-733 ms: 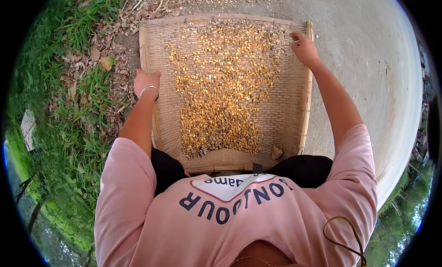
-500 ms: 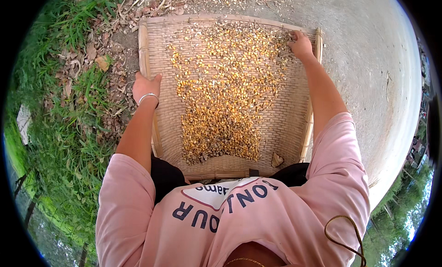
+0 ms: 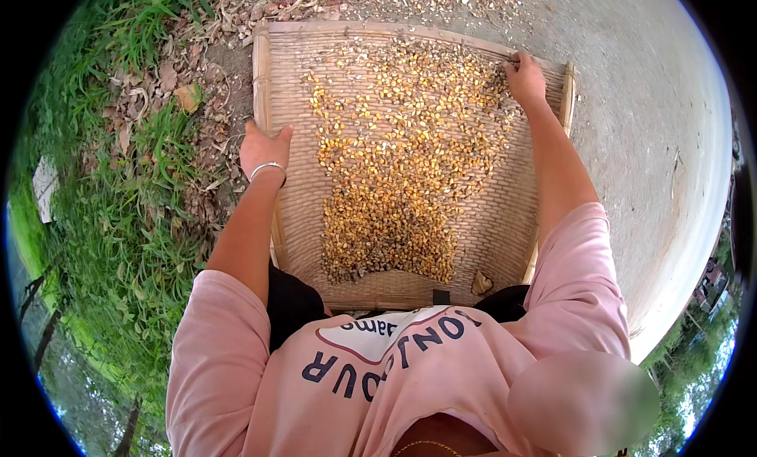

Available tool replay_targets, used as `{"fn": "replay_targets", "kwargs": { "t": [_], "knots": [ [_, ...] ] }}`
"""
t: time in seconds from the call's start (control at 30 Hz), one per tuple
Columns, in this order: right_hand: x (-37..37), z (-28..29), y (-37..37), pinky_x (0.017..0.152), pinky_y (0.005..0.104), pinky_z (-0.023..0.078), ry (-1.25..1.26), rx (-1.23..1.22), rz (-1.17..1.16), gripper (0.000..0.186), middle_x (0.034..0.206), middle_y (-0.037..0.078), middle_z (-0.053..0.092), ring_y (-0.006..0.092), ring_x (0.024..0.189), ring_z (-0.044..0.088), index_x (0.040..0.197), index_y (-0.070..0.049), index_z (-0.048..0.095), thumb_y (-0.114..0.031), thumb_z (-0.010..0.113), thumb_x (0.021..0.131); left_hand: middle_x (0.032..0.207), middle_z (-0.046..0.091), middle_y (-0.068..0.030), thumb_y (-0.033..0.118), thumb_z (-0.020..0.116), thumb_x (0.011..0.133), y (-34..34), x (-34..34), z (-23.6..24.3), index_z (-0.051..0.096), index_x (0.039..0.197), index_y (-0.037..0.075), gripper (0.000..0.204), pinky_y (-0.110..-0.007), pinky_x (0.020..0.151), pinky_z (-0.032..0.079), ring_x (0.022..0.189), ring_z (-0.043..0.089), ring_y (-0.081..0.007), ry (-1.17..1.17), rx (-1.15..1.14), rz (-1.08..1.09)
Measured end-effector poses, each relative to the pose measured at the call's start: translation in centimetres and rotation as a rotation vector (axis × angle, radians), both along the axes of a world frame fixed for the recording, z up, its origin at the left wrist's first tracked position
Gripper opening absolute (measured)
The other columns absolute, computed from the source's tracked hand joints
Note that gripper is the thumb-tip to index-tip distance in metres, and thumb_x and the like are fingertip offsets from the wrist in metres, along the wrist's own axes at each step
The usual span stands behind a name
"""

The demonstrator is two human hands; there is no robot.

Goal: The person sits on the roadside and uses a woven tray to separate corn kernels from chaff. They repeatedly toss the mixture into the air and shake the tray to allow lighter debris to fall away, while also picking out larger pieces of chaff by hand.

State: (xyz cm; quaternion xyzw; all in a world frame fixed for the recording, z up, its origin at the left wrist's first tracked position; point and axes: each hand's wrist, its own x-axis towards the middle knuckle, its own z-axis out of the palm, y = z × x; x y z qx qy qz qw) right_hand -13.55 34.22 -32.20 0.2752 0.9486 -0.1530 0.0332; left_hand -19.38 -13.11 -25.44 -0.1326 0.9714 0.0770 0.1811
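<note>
A shallow woven bamboo winnowing tray (image 3: 296, 212) lies before me, with yellow and brownish corn kernels (image 3: 394, 189) spread over it. The kernels are thickest near my body and thinner toward the far rim. My left hand (image 3: 266, 149), a silver bangle at its wrist, is closed round the left rim, thumb on the inner side and fingers mostly hidden. Over the far right corner, my right hand (image 3: 527, 78) has its fingers curled together at the edge of the kernels. Whatever those fingertips pinch is too small to make out.
A dry leaf (image 3: 482, 282) lies in the tray's near right corner. Grass (image 3: 150, 212) and dead leaves (image 3: 162, 78) border the left side. Grey concrete (image 3: 631, 141) stretches along the right, and loose husks and chips litter the ground beyond the far rim.
The tray and both hands appear slightly farther right in the picture, and the tray looks a little turned. My left hand keeps its hold; my right fingers stay curled near the far right corner.
</note>
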Motion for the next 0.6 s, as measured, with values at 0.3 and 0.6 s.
{"fn": "replay_targets", "kwargs": {
  "t": [0.3, 0.6],
  "knots": [
    [-1.8, 0.5, -2.3, 0.082, 0.0453, 0.049, 0.033, 0.036, 0.101, 0.025, 0.104, 0.014, 0.062, 0.0362, 0.095, 0.06, 0.101, -0.011, 0.061, -0.031, 0.061, 0.087, 0.097, 0.067, -0.0244, 0.044, 0.076, 0.074, -0.1, 0.1, 0.2, 0.051, 0.114, -0.003, 0.066, -0.044, 0.081, 0.053, 0.092, 0.066, -0.0373, -0.014, -0.022, 0.002],
    [-6.0, 1.2, -7.8, 0.083, 0.0453, 0.049, 0.004, -0.071, 0.216, 0.026, 0.107, 0.015, 0.059, 0.0361, 0.093, 0.061, 0.101, -0.01, 0.06, -0.034, 0.057, 0.09, 0.098, 0.067, -0.0227, 0.043, 0.076, 0.074, 0.0, -0.1, 0.4, 0.05, 0.11, -0.001, 0.062, -0.044, 0.082, 0.053, 0.094, 0.066, -0.037, -0.039, 0.008, 0.03]
  ]
}}
